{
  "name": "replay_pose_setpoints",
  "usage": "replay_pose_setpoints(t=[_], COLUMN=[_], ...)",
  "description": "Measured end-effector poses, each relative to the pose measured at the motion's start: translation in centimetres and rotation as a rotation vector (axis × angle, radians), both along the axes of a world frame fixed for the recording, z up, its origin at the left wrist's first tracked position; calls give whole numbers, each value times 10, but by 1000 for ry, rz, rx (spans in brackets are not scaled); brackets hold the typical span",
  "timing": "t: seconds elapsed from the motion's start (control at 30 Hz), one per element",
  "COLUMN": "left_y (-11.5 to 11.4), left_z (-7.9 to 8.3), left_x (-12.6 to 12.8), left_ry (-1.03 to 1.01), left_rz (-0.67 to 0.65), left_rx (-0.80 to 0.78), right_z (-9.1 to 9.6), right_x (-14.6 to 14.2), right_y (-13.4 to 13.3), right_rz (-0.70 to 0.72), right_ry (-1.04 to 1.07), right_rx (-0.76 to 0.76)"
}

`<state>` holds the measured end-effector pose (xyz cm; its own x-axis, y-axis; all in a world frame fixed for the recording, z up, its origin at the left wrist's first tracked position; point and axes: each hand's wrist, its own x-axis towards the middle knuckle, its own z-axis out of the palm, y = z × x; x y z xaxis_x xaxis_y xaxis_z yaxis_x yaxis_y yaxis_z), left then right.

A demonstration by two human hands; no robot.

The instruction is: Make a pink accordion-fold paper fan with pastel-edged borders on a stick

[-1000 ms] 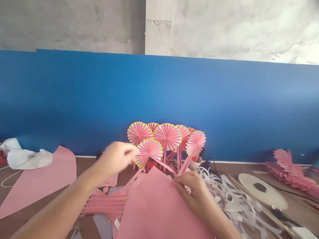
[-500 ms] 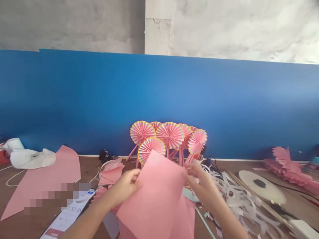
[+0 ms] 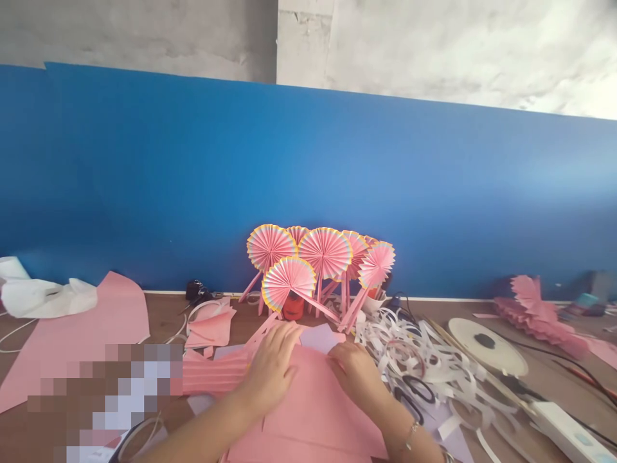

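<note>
A pink paper sheet (image 3: 313, 392) lies on the table in front of me, on top of other pink paper. My left hand (image 3: 274, 363) rests along its upper left side, with fingers stretched forward and the thumb apart. At the upper right edge, my right hand (image 3: 355, 376) has its fingers bent against the paper; its fingertips are partly hidden. Pleated pink paper (image 3: 212, 374) lies left of my left hand. Just beyond both hands is a lilac paper piece (image 3: 319, 337). Round folded paper fans (image 3: 325, 253) with pink handles stand behind, by a red container (image 3: 292, 307).
White curled paper strips (image 3: 409, 347) and black-handled scissors (image 3: 418, 389) lie at the right. Further right are a cream disc (image 3: 489, 347), a white power strip (image 3: 573, 427) and cables. A large pink sheet (image 3: 116, 315) lies left. A blue panel (image 3: 193, 167) backs the table.
Both hands have lowered the pink sheet from a raised, tilted position onto the table. My left hand's fingers have straightened out. The view has dipped slightly and shows more of the fans and scissors.
</note>
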<state>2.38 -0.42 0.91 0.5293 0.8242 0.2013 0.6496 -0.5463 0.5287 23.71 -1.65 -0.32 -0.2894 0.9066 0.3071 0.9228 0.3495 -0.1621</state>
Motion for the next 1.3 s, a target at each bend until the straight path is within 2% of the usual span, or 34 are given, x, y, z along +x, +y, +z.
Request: replay_pose_setpoints(t=[0.03,0.17,0.3,0.33,0.4,0.5,0.6,0.7,0.8,0.87,0.93,1.0,1.1,1.17,1.3], left_y=[-9,-39,-49,-50,-49,-50,-52,-55,-55,-54,-50,-46,-42,-40,-37], left_z=[-9,-39,-45,-44,-45,-55,-65,-57,-32,-17,-10,-11,-20,-24,-28], left_x=[-5,-21,-25,-25,-25,-24,-24,-31,-47,-58,-64,-65,-59,-56,-58], left_ry=[15,114,113,105,82,92,183,216,135,48,-61,-162,-247,-249,-146], left_rz=[16,-132,-115,-106,-114,-157,-171,-216,-276,-139,13,28,-88,-117,-118], left_rx=[67,139,217,234,262,286,278,218,74,-27,-83,-129,-277,-366,-317], right_z=[-3,-13,-15,-15,-13,-13,-17,-27,-38,-42,-45,-46,-48,-48,-43], right_x=[3,8,8,7,3,-11,-27,-33,-26,-20,-16,-15,-11,-7,3], right_y=[2,3,-10,-16,-30,-49,-58,-61,-65,-69,-72,-75,-75,-73,-70], right_rz=[17,115,248,254,214,124,120,115,126,145,166,189,275,377,536], right_ry=[-2,-17,-35,-13,30,-5,-77,-56,-40,-57,-89,-141,-218,-248,-297], right_rx=[11,80,347,368,294,159,177,264,272,262,287,308,356,417,491])
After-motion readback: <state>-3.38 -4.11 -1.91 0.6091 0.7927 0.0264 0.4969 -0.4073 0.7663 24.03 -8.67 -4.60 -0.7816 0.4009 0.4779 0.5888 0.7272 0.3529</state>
